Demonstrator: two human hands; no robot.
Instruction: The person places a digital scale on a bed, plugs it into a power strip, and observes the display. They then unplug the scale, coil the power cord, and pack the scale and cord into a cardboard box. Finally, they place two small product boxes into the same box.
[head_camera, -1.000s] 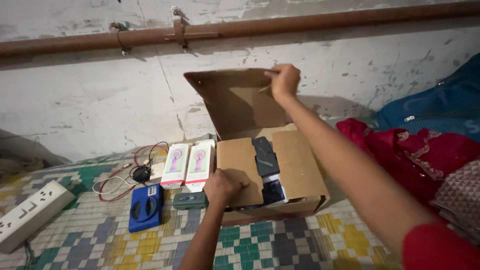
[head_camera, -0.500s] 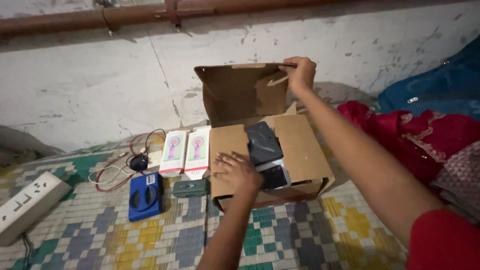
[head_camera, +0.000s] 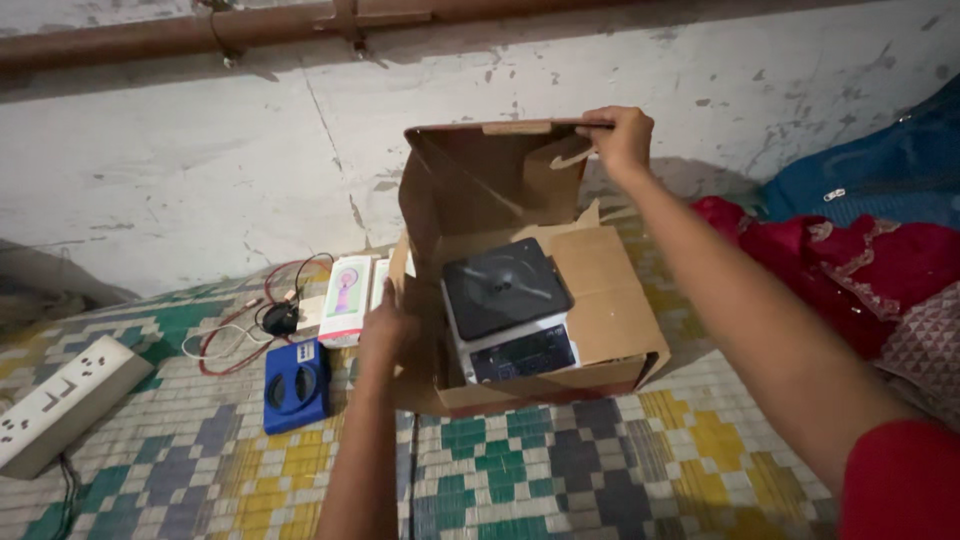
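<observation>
A brown cardboard box (head_camera: 610, 310) sits on a patterned mat with its flaps up. Inside it lies a digital scale (head_camera: 508, 308) with a black square top and a white body. My right hand (head_camera: 620, 135) grips the top edge of the tall rear flap (head_camera: 470, 180) and holds it upright. My left hand (head_camera: 388, 335) holds the left side flap, swung outward from the box. The right flap lies flat over part of the opening.
Left of the box on the mat are two white and pink cartons (head_camera: 345, 300), a blue rectangular device (head_camera: 293, 383), a tangle of red and white cables (head_camera: 250, 325) and a white power strip (head_camera: 55, 403). A plaster wall stands behind; red cloth (head_camera: 860, 270) lies right.
My left hand has swung the left flap off the box's opening and outward, uncovering the scale inside. My right hand keeps the rear flap up. The view has shifted slightly.
</observation>
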